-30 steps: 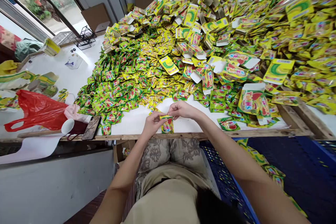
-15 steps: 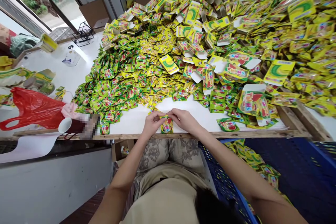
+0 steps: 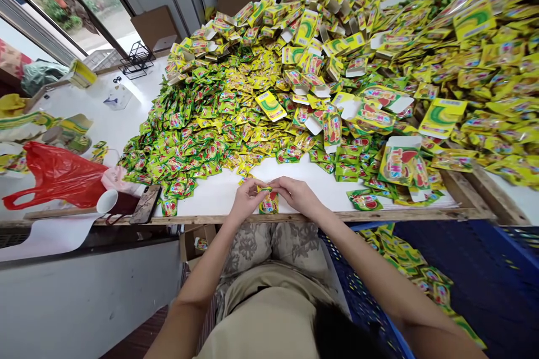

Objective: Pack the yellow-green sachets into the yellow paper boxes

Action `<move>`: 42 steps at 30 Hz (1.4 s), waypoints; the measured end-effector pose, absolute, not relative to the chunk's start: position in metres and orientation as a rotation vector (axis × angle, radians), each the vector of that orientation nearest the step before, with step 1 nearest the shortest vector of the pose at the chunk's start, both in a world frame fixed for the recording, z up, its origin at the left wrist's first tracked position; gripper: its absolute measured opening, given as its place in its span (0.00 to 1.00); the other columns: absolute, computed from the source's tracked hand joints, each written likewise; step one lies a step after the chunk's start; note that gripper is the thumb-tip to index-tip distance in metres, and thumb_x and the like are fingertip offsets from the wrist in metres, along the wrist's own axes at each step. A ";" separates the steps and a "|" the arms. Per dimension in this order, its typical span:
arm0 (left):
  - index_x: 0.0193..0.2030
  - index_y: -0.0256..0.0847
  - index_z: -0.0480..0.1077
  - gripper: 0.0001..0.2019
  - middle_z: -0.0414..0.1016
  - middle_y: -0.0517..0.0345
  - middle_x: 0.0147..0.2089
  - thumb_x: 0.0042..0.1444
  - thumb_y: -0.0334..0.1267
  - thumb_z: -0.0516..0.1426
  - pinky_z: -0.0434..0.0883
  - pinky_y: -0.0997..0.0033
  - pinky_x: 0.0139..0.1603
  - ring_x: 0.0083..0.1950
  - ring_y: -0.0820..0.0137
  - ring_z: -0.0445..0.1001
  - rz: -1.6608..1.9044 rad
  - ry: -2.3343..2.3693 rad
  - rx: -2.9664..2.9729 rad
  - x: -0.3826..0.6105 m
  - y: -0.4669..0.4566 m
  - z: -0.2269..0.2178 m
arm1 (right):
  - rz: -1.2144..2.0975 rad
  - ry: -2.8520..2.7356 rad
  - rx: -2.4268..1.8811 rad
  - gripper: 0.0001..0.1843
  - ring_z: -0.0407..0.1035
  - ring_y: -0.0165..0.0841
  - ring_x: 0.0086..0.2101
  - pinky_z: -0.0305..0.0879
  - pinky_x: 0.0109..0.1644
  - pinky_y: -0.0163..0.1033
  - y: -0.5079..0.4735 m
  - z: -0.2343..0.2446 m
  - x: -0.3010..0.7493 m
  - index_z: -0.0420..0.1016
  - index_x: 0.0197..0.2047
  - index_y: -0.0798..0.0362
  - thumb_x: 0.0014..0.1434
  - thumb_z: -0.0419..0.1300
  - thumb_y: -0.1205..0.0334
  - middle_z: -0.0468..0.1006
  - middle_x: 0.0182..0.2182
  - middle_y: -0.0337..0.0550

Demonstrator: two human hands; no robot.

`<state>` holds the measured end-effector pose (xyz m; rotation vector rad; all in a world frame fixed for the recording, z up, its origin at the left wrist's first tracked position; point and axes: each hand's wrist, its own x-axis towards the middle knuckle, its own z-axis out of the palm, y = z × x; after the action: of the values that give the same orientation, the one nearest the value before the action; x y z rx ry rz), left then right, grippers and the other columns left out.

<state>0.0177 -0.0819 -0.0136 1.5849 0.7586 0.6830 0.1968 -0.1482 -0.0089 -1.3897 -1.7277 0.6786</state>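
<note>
A small green and yellow packet box [image 3: 268, 202] stands at the table's near edge, between my two hands. My left hand [image 3: 245, 199] pinches its top left side with fingers closed. My right hand [image 3: 297, 195] pinches its top right side, fingertips almost meeting those of the left over the box. Just beyond lies a huge heap of small green and yellow sachets [image 3: 210, 129]. Flat and folded cartons [image 3: 400, 162] of the same print are scattered to the right.
A white table [image 3: 219, 193] with a wooden front edge carries the heap. At the left lie a red plastic bag [image 3: 59, 176], a white cup [image 3: 108, 201] and a phone [image 3: 147, 203]. A blue crate [image 3: 463, 280] with filled packets stands lower right.
My right hand has come down from above the box to its top edge, close to the left hand. The box has stayed at the table's edge.
</note>
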 end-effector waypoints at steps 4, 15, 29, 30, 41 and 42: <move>0.41 0.38 0.70 0.12 0.74 0.53 0.41 0.53 0.41 0.60 0.70 0.74 0.37 0.39 0.71 0.73 0.681 0.770 1.607 0.022 -0.086 -0.012 | 0.686 -1.709 -1.370 0.10 0.73 0.36 0.40 0.68 0.44 0.41 -0.152 -0.007 0.197 0.73 0.40 0.50 0.63 0.51 0.61 0.79 0.39 0.47; 0.46 0.39 0.68 0.19 0.74 0.52 0.44 0.50 0.44 0.63 0.71 0.70 0.42 0.41 0.70 0.74 0.664 0.805 1.560 0.022 -0.088 -0.015 | 0.805 -2.057 -1.490 0.07 0.67 0.29 0.23 0.56 0.28 0.33 -0.124 0.035 0.215 0.76 0.29 0.53 0.55 0.56 0.66 0.77 0.23 0.41; 0.45 0.38 0.69 0.19 0.75 0.54 0.40 0.47 0.43 0.64 0.71 0.70 0.41 0.37 0.71 0.73 0.680 0.824 1.445 0.022 -0.086 -0.024 | 0.768 -2.078 -1.494 0.07 0.66 0.28 0.24 0.56 0.29 0.31 -0.114 0.026 0.216 0.74 0.29 0.54 0.53 0.55 0.69 0.76 0.23 0.41; 0.44 0.38 0.70 0.19 0.74 0.54 0.38 0.47 0.43 0.64 0.71 0.71 0.40 0.36 0.71 0.73 0.676 0.828 1.443 0.022 -0.086 -0.025 | 0.773 -2.061 -1.489 0.07 0.67 0.29 0.24 0.56 0.29 0.32 -0.116 0.025 0.216 0.74 0.29 0.54 0.54 0.55 0.68 0.77 0.24 0.41; 0.39 0.38 0.70 0.17 0.73 0.56 0.35 0.46 0.45 0.65 0.69 0.71 0.38 0.34 0.72 0.71 0.665 0.798 1.380 0.022 -0.085 -0.020 | 1.137 -1.402 -1.359 0.16 0.74 0.35 0.35 0.69 0.40 0.40 -0.140 -0.004 0.209 0.77 0.37 0.53 0.54 0.60 0.49 0.81 0.35 0.45; 0.39 0.38 0.70 0.16 0.73 0.56 0.36 0.46 0.45 0.64 0.69 0.71 0.38 0.34 0.72 0.72 0.665 0.796 1.392 0.022 -0.084 -0.019 | 1.120 -1.367 -1.354 0.16 0.74 0.36 0.36 0.70 0.41 0.40 -0.142 -0.007 0.207 0.77 0.37 0.53 0.54 0.60 0.49 0.80 0.36 0.46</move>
<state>0.0217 -0.0844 -0.0193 1.3919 0.7958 0.6646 0.2066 -0.1424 -0.0066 -1.3537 -1.3666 1.1196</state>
